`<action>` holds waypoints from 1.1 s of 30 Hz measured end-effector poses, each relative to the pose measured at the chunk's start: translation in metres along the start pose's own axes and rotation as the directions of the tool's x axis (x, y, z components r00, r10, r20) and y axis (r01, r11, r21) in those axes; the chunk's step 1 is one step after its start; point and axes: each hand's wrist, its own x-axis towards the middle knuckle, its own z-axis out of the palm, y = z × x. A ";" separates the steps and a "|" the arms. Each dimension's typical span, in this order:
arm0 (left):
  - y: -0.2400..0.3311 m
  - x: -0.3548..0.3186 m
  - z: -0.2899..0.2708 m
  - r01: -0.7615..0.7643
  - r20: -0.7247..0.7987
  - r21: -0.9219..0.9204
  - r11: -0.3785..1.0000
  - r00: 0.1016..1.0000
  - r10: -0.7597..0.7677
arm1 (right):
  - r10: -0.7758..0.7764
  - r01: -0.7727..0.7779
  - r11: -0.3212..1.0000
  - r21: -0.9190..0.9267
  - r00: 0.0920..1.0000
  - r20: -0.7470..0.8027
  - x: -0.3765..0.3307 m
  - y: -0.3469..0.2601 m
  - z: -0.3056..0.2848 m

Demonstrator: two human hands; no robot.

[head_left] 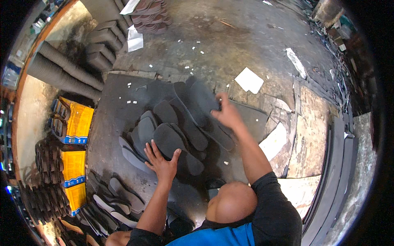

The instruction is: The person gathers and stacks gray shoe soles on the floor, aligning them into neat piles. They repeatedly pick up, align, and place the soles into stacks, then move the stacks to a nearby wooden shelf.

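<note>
Hands (163,167) (226,115) at dk soles (172,141), yel pkgs (74,166) L, contents unclear

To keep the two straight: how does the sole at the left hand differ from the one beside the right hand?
The left-hand sole lies lower in the picture; the right-hand sole lies higher. The left-hand sole shows a crisp outline, while the right-hand sole is blurred. The spread left hand overlaps the first; the right hand is beside the second, contact unclear. Both are dark.
</note>
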 end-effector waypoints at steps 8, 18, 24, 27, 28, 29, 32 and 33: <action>0.001 -0.032 0.021 -0.159 -0.009 0.214 0.964 0.986 0.165 | 0.082 -0.180 0.939 0.294 0.945 0.317 0.047 -0.028 0.049; -0.006 -0.025 0.025 -0.187 -0.064 0.189 0.964 0.977 0.202 | 0.069 -0.461 0.738 0.493 0.778 0.624 0.077 -0.016 0.030; -0.007 -0.028 0.027 -0.203 -0.086 0.270 0.941 0.969 0.233 | 0.216 -0.316 0.896 0.311 0.924 0.316 0.070 -0.039 0.055; -0.010 -0.027 0.030 -0.197 -0.086 0.268 0.943 0.970 0.227 | 0.089 -0.261 0.841 0.474 0.931 0.354 0.081 -0.030 0.029; -0.011 -0.028 0.032 -0.196 -0.085 0.271 0.943 0.970 0.226 | 0.118 -0.301 0.839 0.454 0.914 0.387 0.088 -0.024 0.019; -0.012 -0.028 0.033 -0.200 -0.096 0.259 0.945 0.968 0.231 | 0.092 -0.307 0.834 0.458 0.896 0.433 0.097 -0.015 0.006; -0.015 -0.028 0.036 -0.205 -0.117 0.236 0.950 0.964 0.238 | 0.187 -0.338 0.904 0.261 0.863 0.469 0.123 0.013 0.005; -0.015 -0.028 0.036 -0.204 -0.118 0.237 0.950 0.964 0.237 | 0.305 -0.383 0.917 0.110 0.853 0.422 0.130 0.022 0.012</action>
